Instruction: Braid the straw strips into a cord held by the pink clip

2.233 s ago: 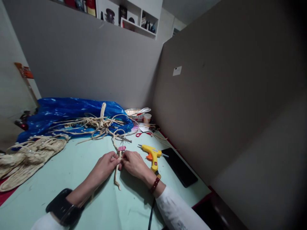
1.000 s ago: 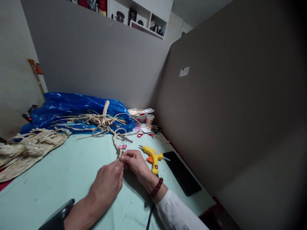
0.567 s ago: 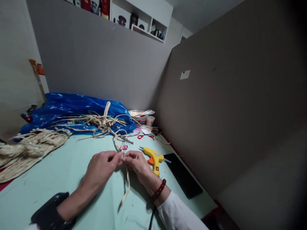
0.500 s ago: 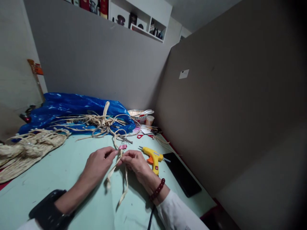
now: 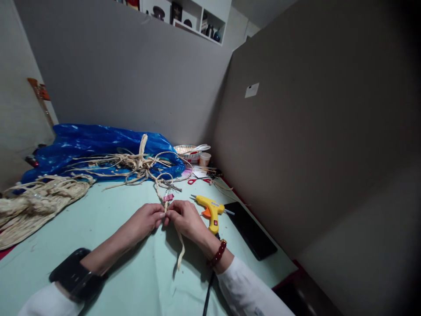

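My left hand (image 5: 148, 219) and my right hand (image 5: 187, 220) meet over the table, thumbs and fingers closed on a straw braid (image 5: 165, 206). A pink binder clip (image 5: 169, 198) is fastened on the braid just beyond my fingertips. From beneath my right hand a loose straw strand (image 5: 180, 252) hangs toward me. Past the clip, the braid curves away to a tangle of straw strands (image 5: 141, 161). My fingers hide the rest of the strands at the grip. A yellow glue gun (image 5: 212, 208) lies right of my right hand.
Behind the straw a blue plastic bag (image 5: 101, 134) is spread. Woven straw pieces (image 5: 52, 204) lie at the left. Red-handled scissors (image 5: 192, 181), a paper cup (image 5: 205, 159) and a basket (image 5: 187, 149) stand near the partition. A black flat slab (image 5: 251, 232) and a cable (image 5: 208, 294) are at the right.
My hands have come together on the braid just below the clip. Two strand ends hung down earlier; now only one shows, swung to the right. The view has shifted slightly.
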`<act>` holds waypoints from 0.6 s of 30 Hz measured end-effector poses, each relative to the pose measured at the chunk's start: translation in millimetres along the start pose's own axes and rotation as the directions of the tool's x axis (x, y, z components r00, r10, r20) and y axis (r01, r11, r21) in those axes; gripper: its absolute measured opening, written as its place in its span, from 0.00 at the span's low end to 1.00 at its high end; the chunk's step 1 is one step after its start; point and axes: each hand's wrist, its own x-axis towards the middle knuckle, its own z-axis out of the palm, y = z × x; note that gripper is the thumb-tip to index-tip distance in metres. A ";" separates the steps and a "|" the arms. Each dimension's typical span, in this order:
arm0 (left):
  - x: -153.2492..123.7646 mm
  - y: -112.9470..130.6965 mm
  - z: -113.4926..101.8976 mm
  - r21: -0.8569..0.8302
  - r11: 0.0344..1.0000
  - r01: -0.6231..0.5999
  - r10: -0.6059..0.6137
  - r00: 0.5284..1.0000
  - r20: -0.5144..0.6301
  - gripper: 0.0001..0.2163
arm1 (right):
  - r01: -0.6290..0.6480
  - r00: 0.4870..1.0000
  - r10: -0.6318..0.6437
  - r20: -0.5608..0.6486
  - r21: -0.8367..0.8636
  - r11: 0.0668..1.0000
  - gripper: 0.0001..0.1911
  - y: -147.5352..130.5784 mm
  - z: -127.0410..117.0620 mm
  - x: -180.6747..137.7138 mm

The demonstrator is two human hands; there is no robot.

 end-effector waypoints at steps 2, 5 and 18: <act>0.1 0.6 3.4 0.101 0.994 -0.031 0.038 0.997 -0.070 0.10 | -0.007 1.000 0.006 -0.009 -0.087 0.996 0.11 -2.2 -0.3 -1.0; -2.5 4.5 7.7 0.224 0.974 -0.035 0.071 0.985 -0.155 0.10 | -0.010 1.000 0.006 -0.025 -0.166 0.986 0.11 -3.6 -0.5 -2.4; 0.1 -1.0 1.4 0.333 0.942 -0.028 0.087 0.983 -0.163 0.11 | -0.008 1.000 0.018 0.022 -0.391 0.920 0.08 -11.6 -5.0 -12.2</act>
